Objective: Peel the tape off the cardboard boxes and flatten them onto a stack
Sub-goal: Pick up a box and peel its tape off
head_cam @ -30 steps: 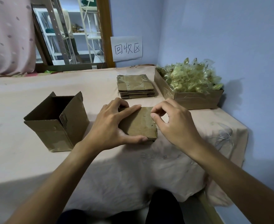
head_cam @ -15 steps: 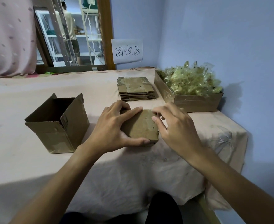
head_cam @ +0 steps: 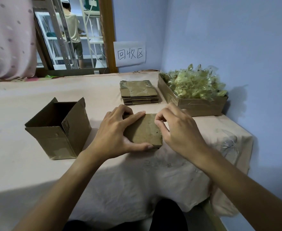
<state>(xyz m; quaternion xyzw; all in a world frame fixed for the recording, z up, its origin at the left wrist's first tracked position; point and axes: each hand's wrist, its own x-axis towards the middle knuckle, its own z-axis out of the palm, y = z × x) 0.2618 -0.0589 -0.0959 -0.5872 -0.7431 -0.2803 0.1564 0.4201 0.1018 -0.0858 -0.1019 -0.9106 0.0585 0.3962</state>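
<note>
An open box [head_cam: 58,130] stands well left of the fingers. Beyond them lie a tray [head_cam: 201,105] of peeled tape and the stack [head_cam: 138,91] of flattened boxes. The small box [head_cam: 145,130] sits under both hands: the left hand [head_cam: 113,132] is spread and grips it, and the right hand [head_cam: 178,129] pinches its right edge between thumb and forefinger.

The left hand [head_cam: 115,134] hides much of the small box [head_cam: 145,132]; whatever the right hand [head_cam: 180,130] pinches is unclear.

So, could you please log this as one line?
left hand grips small cardboard box | right hand pinches its right edge | flattened stack behind
</note>
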